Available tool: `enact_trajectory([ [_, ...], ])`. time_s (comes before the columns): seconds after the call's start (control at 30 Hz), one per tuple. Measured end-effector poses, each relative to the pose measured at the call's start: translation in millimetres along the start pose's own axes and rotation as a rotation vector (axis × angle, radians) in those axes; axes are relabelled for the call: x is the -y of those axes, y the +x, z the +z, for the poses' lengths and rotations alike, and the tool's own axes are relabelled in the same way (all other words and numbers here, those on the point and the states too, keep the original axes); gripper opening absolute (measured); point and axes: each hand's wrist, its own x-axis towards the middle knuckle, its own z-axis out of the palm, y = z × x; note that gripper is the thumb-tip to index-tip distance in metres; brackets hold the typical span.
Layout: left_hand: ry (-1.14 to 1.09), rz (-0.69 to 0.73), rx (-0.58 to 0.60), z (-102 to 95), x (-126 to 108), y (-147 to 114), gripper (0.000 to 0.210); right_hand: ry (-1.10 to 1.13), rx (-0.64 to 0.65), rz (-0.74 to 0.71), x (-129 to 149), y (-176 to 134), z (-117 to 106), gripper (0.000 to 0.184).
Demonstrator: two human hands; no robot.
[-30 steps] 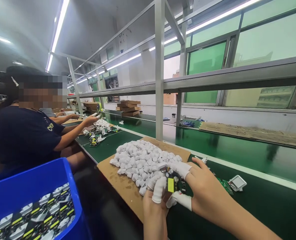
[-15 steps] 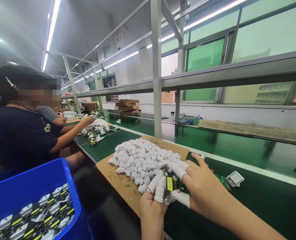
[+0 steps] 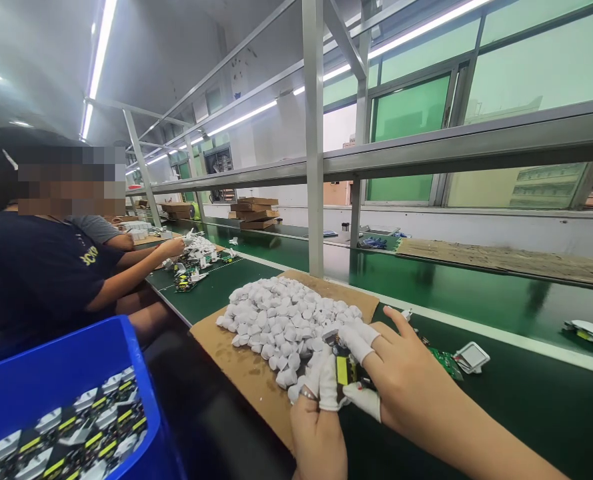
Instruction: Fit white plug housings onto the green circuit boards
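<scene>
A small circuit board [image 3: 347, 369], with a yellow part on it, is held over the near edge of the green belt [image 3: 501, 400], just to the right of the cardboard sheet [image 3: 236, 367]; it is pinched between the left hand [image 3: 319, 427], whose capped fingers [image 3: 328, 381] are closed on its near side, and the right hand [image 3: 401, 380], whose capped thumb and forefinger are closed on its far side while the other fingers are spread loose. The board is judged light, stiff and somewhat fragile; it is best taken by its edges, clear of the raised parts. A heap of white caps [image 3: 286, 320] is piled on the cardboard sheet, touching the board's left side; a second board [image 3: 446, 362] and a white cover [image 3: 471, 357] lie on the belt to the right of the cardboard; a blue bin [image 3: 61, 373] of boards is seen to its left; a co-worker's hand [image 3: 173, 247] is at work beyond it.
</scene>
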Motion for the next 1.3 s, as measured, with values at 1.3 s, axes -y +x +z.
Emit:
enact_trajectory([
  [1.3, -0.645, -0.313, 0.109, 7.3, -13, 7, 0.027, 0.215, -0.042, -0.121, -2, -2, 5, 0.031],
])
